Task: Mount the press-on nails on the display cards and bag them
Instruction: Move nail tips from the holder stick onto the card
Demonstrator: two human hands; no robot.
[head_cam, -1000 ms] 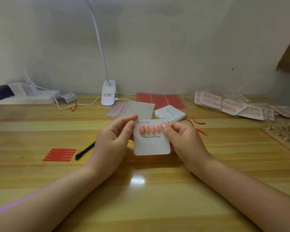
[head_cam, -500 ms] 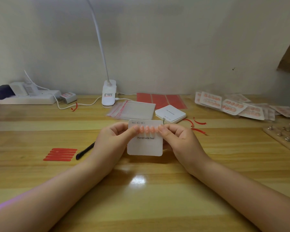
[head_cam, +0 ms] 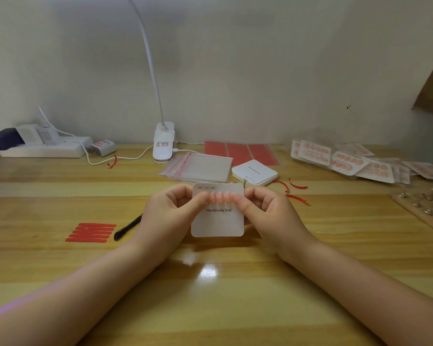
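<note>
Both hands hold up a square white paper card [head_cam: 217, 221] with "Handmade Nail" printed on it, just above the shiny yellow wooden table [head_cam: 210, 295]. The left hand [head_cam: 165, 213] pinches the card's left side and the right hand [head_cam: 268, 211] pinches its right side, with both thumbs pressing on the front. A row of small pink press-on nails [head_cam: 220, 197] sits across the card between the thumbs.

To the left lie 5 red sticky strips [head_cam: 90, 232] and a black pen [head_cam: 128, 227].

Farther back are a stack of clear plastic bags [head_cam: 200, 167], a pile of white blank cards [head_cam: 255, 172], red sheets [head_cam: 238, 152] and a white clip lamp [head_cam: 163, 142]. Far right lies a heap of bagged nail cards [head_cam: 348, 162].
</note>
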